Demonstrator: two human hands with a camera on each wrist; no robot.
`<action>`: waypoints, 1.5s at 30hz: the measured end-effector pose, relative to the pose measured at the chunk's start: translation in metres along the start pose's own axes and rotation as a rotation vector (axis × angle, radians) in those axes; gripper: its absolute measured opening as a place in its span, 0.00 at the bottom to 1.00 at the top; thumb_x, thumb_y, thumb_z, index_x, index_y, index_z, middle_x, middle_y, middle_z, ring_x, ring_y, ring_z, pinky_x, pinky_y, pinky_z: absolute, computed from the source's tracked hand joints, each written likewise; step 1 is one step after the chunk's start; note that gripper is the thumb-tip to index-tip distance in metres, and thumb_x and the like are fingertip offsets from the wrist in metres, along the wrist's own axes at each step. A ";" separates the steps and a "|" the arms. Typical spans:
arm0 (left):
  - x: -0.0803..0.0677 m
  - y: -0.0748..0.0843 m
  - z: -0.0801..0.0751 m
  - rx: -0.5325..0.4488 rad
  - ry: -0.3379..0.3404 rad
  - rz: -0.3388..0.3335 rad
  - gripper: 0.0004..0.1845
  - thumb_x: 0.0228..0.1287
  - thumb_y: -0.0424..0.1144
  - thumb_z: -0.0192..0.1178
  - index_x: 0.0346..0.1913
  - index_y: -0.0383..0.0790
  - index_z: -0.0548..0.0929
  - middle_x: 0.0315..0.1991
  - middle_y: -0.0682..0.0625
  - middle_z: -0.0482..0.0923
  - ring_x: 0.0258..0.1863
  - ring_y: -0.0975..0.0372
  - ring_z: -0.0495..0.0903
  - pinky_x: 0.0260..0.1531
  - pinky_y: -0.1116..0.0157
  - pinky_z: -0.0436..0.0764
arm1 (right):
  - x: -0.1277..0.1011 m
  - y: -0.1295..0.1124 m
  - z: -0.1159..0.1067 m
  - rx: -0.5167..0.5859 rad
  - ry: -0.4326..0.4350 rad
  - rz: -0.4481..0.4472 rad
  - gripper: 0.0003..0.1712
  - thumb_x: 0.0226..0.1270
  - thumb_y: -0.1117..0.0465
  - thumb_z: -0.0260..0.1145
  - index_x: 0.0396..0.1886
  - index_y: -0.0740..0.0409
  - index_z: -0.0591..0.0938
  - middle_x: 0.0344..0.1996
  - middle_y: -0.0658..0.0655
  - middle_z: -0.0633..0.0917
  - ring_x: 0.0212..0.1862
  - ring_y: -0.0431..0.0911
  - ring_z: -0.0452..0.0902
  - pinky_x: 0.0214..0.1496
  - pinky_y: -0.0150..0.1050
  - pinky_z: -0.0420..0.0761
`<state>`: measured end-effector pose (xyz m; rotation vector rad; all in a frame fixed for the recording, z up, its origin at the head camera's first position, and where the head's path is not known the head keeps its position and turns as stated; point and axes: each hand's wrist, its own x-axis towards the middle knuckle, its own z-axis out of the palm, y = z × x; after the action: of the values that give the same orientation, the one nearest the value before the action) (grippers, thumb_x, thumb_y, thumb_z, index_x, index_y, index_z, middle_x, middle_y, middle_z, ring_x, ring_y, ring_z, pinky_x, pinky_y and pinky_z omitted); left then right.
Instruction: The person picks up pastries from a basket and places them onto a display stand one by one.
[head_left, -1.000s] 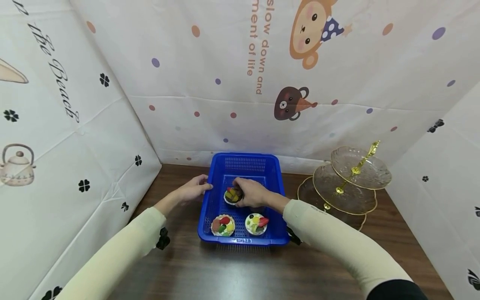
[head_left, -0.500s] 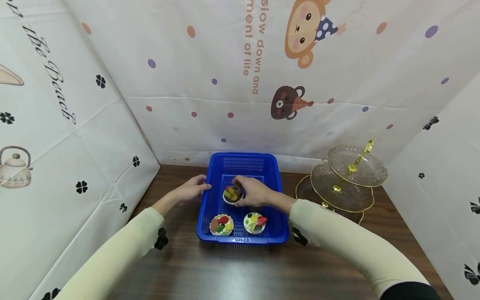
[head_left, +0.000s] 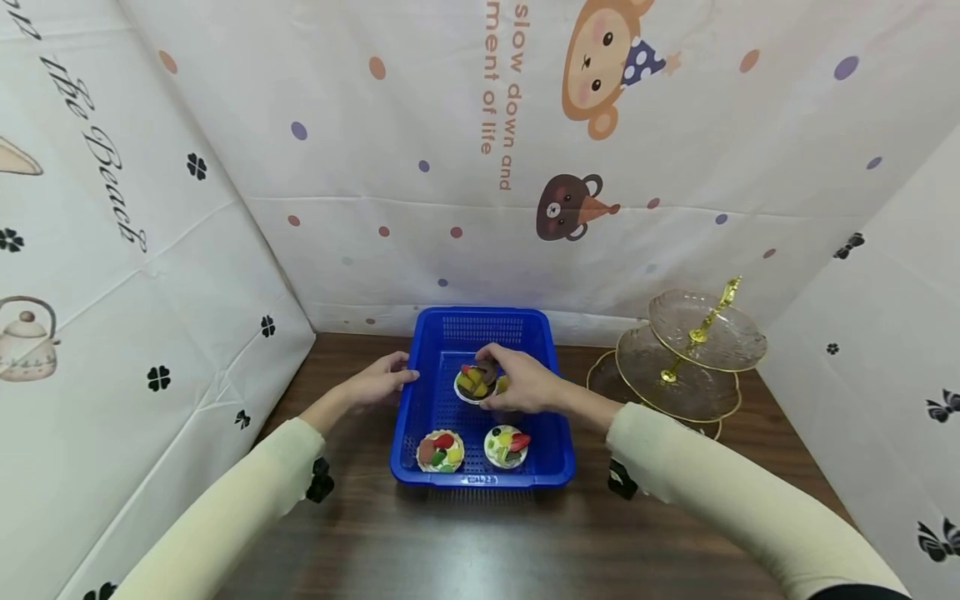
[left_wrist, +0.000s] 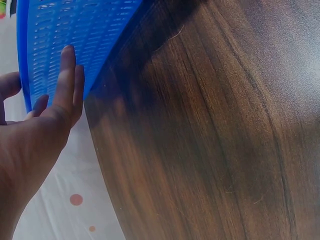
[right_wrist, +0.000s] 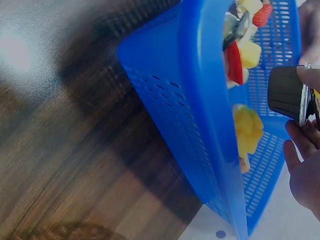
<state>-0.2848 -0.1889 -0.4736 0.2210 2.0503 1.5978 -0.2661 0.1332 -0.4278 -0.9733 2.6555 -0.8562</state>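
My right hand (head_left: 517, 382) holds a small fruit tart (head_left: 474, 383) above the blue basket's floor. It has yellow chunks, a red piece and a brown round on top. In the right wrist view its dark brown cup (right_wrist: 286, 92) is tilted sideways between thumb and fingers. The left hand (head_left: 380, 381) grips the left rim of the blue basket (head_left: 405, 429), thumb over the rim; in the left wrist view its fingers (left_wrist: 65, 82) lie along the outer wall. Two more fruit tarts, one pinkish-red (head_left: 440, 451) and one with strawberry (head_left: 506, 447), sit in the basket's near end.
Another yellow-topped tart (right_wrist: 247, 129) lies in the basket, mostly behind the right hand in the head view. Right of the basket stands a three-tier glass stand (head_left: 678, 371) with gold rims. Printed white cloth (head_left: 442, 250) hangs behind the brown wooden table (head_left: 480, 542).
The right hand has lifted the brown-cupped fruit tart and shifted it slightly right, uncovering some yellow behind it. The left hand keeps its hold on the basket. The head view has drifted slightly.
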 end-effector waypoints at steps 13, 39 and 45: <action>-0.001 -0.001 0.001 0.004 0.003 -0.012 0.24 0.87 0.40 0.49 0.75 0.30 0.63 0.66 0.31 0.73 0.62 0.43 0.80 0.62 0.41 0.81 | -0.037 0.005 -0.031 0.094 0.084 0.010 0.40 0.63 0.54 0.82 0.70 0.54 0.72 0.59 0.55 0.82 0.61 0.51 0.79 0.65 0.54 0.80; -0.002 0.001 -0.002 0.000 -0.029 0.013 0.25 0.87 0.40 0.48 0.75 0.30 0.61 0.67 0.29 0.72 0.63 0.42 0.80 0.62 0.40 0.80 | -0.130 0.010 -0.103 0.131 0.301 0.082 0.39 0.67 0.53 0.80 0.72 0.57 0.72 0.60 0.55 0.81 0.60 0.51 0.79 0.70 0.59 0.75; 0.001 -0.002 -0.003 -0.003 -0.032 0.008 0.25 0.87 0.41 0.48 0.76 0.30 0.60 0.68 0.29 0.71 0.64 0.41 0.79 0.62 0.40 0.81 | -0.145 0.002 -0.128 0.084 0.344 0.110 0.36 0.68 0.55 0.79 0.71 0.53 0.73 0.57 0.52 0.82 0.56 0.46 0.79 0.65 0.35 0.76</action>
<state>-0.2867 -0.1918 -0.4752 0.2523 2.0251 1.5911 -0.2010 0.2856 -0.3275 -0.7063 2.8906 -1.1931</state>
